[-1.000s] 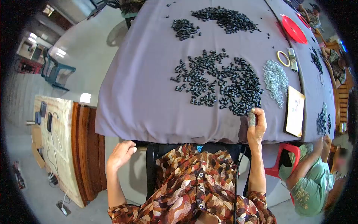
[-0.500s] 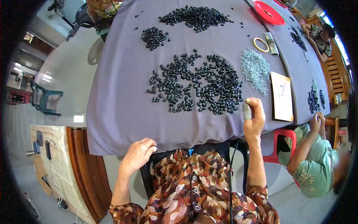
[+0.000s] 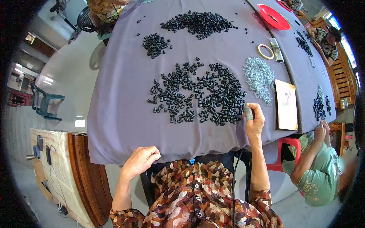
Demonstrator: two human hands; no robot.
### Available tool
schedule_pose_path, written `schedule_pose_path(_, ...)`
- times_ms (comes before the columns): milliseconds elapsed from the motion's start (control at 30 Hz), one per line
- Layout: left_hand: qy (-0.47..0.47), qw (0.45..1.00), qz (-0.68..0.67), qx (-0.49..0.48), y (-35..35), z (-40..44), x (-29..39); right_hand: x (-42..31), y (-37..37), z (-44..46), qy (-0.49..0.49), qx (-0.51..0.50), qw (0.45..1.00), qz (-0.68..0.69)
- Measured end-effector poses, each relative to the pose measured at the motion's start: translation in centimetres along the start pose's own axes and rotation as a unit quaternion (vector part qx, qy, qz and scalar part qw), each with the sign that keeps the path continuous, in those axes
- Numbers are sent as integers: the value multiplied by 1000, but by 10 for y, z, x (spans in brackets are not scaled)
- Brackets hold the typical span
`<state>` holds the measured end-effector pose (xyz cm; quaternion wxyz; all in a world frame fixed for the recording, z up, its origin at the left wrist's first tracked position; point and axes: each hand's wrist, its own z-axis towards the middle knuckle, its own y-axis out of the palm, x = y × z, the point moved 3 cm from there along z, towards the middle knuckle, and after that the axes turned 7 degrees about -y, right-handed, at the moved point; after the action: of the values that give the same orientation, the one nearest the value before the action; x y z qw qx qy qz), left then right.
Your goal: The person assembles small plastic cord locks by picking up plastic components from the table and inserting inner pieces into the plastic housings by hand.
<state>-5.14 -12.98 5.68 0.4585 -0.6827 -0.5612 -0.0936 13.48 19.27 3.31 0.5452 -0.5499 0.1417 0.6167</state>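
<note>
On the surface [image 3: 118, 125], black pieces [image 3: 225, 99] lie just left of the right hand [image 3: 254, 118], which is nearer than the left hand [image 3: 140, 160]; both grips are curled, whether around anything I cannot tell.

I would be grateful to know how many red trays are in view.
2. One red tray lies on the grey cloth beyond the silver-grey pile; the second red tray sits past it, partly visible near the top edge. Others may be hidden.

Grey-clothed table [image 3: 118, 125] — black pieces [image 3: 224, 95], silvery bits [image 3: 259, 78], ring [image 3: 259, 51], red tray [image 3: 280, 25]
</note>
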Motion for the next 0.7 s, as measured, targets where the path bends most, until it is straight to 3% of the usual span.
schedule_pose_path(100,6,999,-35,27,0,11,14,0,-2,11,-22,9,999,-29)
schedule_pose_path(300,191,963,12,192,9,49,52,-10,19,36,-148,-33,976,-154)
schedule_pose_path(433,197,931,59,302,16,74,75,-8,50,40,-203,-63,948,-236)
schedule_pose_path(567,200,909,76,358,28,92,70,-19,67,47,-209,-132,948,-201)
schedule_pose_path(700,238,872,99,417,34,90,66,-20,76,79,-227,-82,948,-210)
